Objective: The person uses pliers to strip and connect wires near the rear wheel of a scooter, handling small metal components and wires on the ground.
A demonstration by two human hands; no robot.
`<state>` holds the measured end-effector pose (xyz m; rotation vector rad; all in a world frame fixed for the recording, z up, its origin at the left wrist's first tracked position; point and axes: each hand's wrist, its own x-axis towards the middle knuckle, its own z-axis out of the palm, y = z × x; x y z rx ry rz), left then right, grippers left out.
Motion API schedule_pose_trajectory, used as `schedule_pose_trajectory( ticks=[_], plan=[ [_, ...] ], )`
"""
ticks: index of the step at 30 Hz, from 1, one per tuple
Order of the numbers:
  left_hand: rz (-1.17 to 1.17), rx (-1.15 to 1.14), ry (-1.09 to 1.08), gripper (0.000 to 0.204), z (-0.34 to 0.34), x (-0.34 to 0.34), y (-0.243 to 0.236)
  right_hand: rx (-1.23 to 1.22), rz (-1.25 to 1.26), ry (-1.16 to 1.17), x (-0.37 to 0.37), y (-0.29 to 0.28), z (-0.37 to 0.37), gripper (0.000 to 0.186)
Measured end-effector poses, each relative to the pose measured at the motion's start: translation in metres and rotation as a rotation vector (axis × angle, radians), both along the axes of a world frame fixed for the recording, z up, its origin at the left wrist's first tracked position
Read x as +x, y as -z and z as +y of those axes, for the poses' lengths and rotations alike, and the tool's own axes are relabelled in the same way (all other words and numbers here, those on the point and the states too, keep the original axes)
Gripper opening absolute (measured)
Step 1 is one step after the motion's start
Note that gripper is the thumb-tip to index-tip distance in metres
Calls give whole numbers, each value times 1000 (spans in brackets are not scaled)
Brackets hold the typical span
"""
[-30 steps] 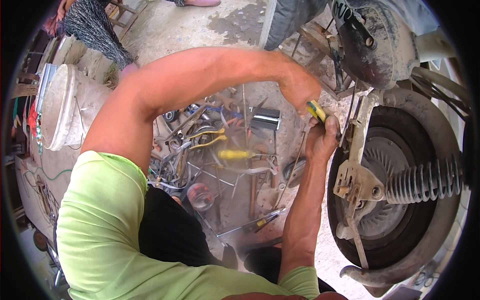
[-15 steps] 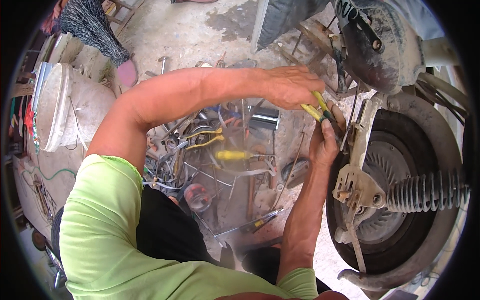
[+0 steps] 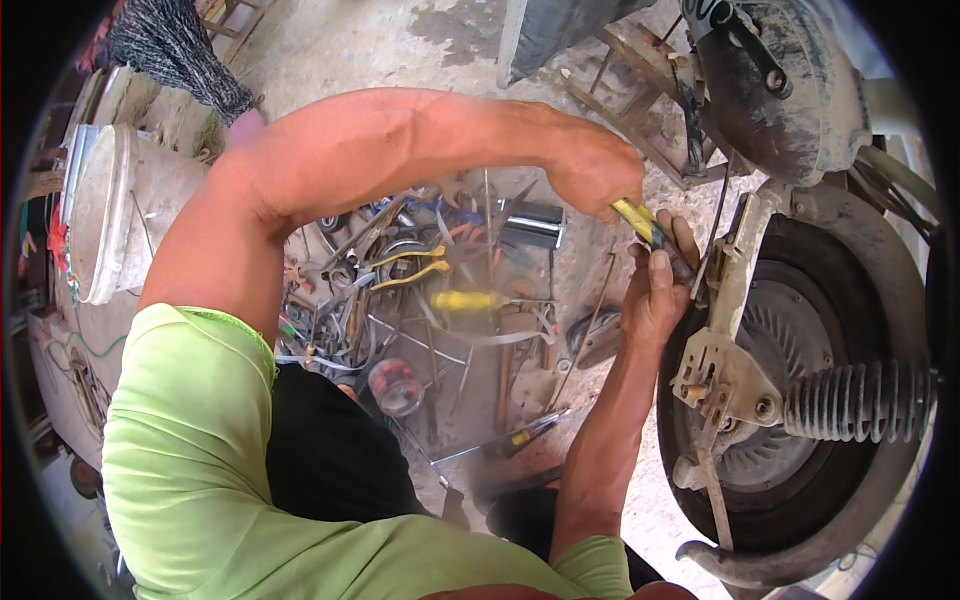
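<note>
My left hand (image 3: 597,178) reaches across from the left and is closed round the yellow handles of a pair of pliers (image 3: 640,221). The handles lie pressed together, and the jaws point down to the right. My right hand (image 3: 655,292) is closed at the jaw end, thumb up, its fingers curled round something small and dark that I cannot make out. Just right of it, a thin dark cable (image 3: 716,225) runs down beside the long metal arm (image 3: 738,265) of the wheel. The wheel's black tyre (image 3: 815,262) stands close to my right hand.
A coil spring (image 3: 855,401) and a bracket (image 3: 728,378) sit by the wheel. Loose tools cover the floor, among them a yellow-handled screwdriver (image 3: 468,301), other yellow-handled pliers (image 3: 410,268) and a clear round tub (image 3: 396,387). A white bucket (image 3: 145,215) lies at the left.
My left hand has squeezed the pliers' handles together and its wrist has turned. The left forearm has risen in the picture. My right hand stays by the wheel.
</note>
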<state>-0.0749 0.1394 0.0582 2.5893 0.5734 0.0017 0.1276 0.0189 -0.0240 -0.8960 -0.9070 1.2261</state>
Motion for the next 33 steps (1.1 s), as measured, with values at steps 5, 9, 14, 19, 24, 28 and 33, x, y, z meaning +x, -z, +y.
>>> schedule_pose_trajectory(
  ticks=[5, 9, 14, 19, 24, 28, 33],
  plan=[
    [226, -242, 73, 38, 12, 11, -28, -34, 123, 152, 20, 2, -37, 63],
    [119, -223, 38, 38, -5, 3, -20, -23, 26, 320, 8, -7, -43, 57],
    [-56, 10, -65, 29, -20, -8, 17, 6, -20, 470, 9, 1, -40, 44],
    [-330, 392, -57, 28, -5, -3, 41, 17, -84, 453, 19, 8, -35, 43],
    [-347, 481, -63, 25, 6, 3, 41, -3, -83, 431, 22, 7, -36, 43],
    [-171, 351, 1, 19, 10, 6, 29, 1, -53, 392, 25, 9, -38, 41],
    [46, 7, 8, 23, 7, 2, -10, 6, -80, 399, 25, 12, -42, 40]
  ],
)
